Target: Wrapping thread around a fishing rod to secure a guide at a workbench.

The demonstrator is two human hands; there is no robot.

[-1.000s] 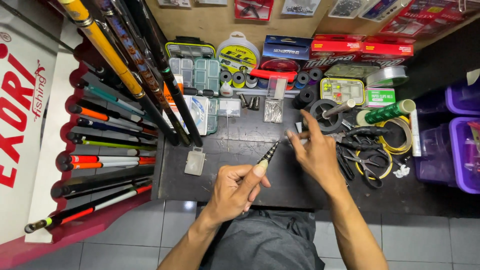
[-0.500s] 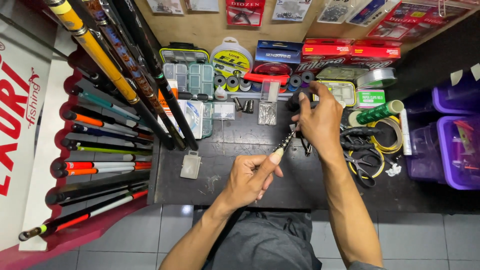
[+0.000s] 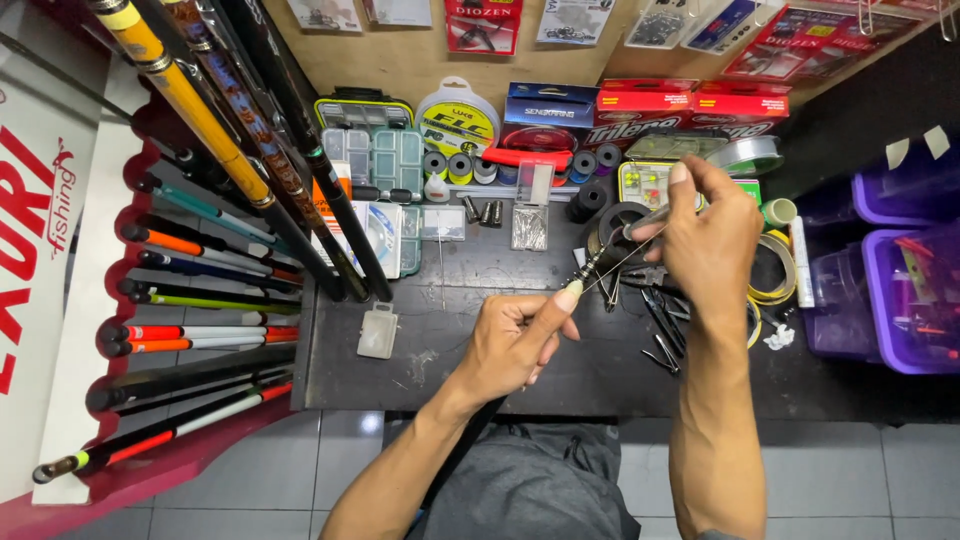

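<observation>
Left hand (image 3: 515, 340) fingers pinching rod tip (image 3: 590, 268) – right hand (image 3: 705, 235) fingers pinching thin line (image 3: 625, 262), barely visible

Rod rack (image 3: 200, 330) stood left of table (image 3: 450, 375). Tackle boxes (image 3: 385, 160) & line spools (image 3: 455, 120) at back edge, pliers (image 3: 665, 325) right of centre, storage bins (image 3: 905, 300) far right.

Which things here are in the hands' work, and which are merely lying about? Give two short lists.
In hand: left hand gripping the rod tip; right hand pinching the thin line.

Lying about: pliers, small clear box, thread spools, purple bins, rods in the rack.
</observation>
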